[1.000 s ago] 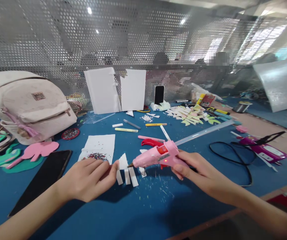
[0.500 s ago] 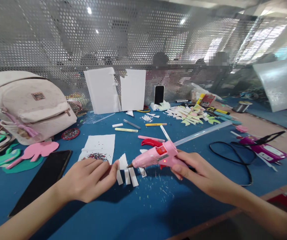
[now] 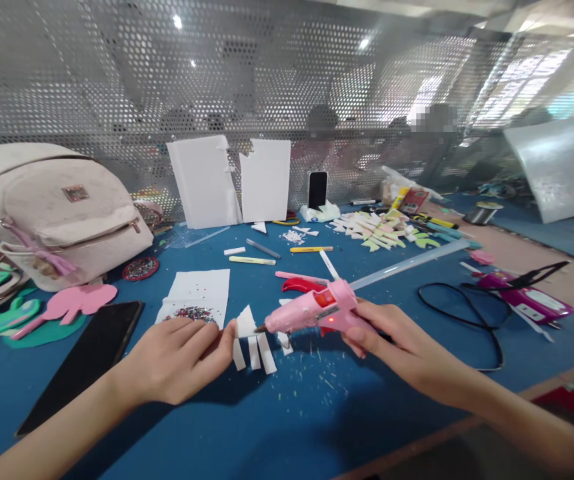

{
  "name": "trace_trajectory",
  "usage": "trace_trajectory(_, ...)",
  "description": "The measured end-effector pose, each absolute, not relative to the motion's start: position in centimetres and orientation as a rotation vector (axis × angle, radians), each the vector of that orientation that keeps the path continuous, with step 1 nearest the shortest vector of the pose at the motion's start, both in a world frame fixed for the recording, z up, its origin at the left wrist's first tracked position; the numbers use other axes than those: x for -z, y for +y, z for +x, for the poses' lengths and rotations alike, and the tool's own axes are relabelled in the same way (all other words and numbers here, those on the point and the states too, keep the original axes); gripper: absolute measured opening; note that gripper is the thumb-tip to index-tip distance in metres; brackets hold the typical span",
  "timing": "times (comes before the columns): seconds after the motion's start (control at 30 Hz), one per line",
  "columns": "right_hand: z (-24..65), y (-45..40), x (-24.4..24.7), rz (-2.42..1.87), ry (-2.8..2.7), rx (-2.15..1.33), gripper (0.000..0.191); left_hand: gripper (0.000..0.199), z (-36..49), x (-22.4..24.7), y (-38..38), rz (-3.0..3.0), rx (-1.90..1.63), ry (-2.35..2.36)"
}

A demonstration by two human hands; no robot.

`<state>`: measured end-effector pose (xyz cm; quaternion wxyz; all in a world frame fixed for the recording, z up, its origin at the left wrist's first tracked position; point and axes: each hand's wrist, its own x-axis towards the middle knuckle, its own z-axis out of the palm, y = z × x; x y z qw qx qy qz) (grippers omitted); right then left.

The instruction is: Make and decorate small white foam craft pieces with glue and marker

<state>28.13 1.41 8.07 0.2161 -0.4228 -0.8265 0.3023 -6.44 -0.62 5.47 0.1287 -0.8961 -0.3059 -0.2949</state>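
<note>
My right hand (image 3: 387, 337) is closed round the handle of a pink hot glue gun (image 3: 311, 311), whose small light glows red. From its back end sticks a long clear glue stick (image 3: 411, 263). The nozzle points left and meets a white cut piece (image 3: 247, 321) with strips at its lower edge. My left hand (image 3: 181, 357) pinches that piece by its left side between thumb and finger; the other fingers are curled under. Just beyond the left hand, a white paper sheet (image 3: 211, 287) carries a heap of multicoloured glitter (image 3: 194, 313). Another white piece (image 3: 285, 341) lies partly behind the gun.
A pale backpack (image 3: 61, 213) and a dark phone (image 3: 81, 360) stand and lie at left. Beyond the gun are red-handled pliers or scissors (image 3: 301, 285), several markers (image 3: 311, 249) and a pile of pale cut pieces (image 3: 371, 230). A purple device (image 3: 531, 297) with black cord lies right.
The glue gun has tilted or shifted very slightly, its nozzle still at the white piece. Both hands otherwise keep their places.
</note>
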Motion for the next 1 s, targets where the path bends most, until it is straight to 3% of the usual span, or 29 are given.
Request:
trace_trajectory(0.17,28.5,1.6,-7.8,-0.988,-2.141,-0.824,0.039,0.014,-4.7,-5.7,-0.7,-2.742,1.195,-1.47)
trace_trajectory(0.47,28.5,1.5,-7.6,-0.935,-2.224,-0.489,0.036,0.034,-1.9,-7.1,-1.4,-2.874,1.765,-2.516)
trace_trajectory(0.7,28.1,1.7,-7.6,-0.938,-2.319,-0.291,0.029,0.037,-1.9,-7.7,-1.3,-2.838,1.957,-2.737)
trace_trajectory(1.0,27.9,1.3,-7.0,-0.864,-2.351,0.0,0.019,0.035,-2.1,-7.3,-1.3,-2.882,1.832,-2.658)
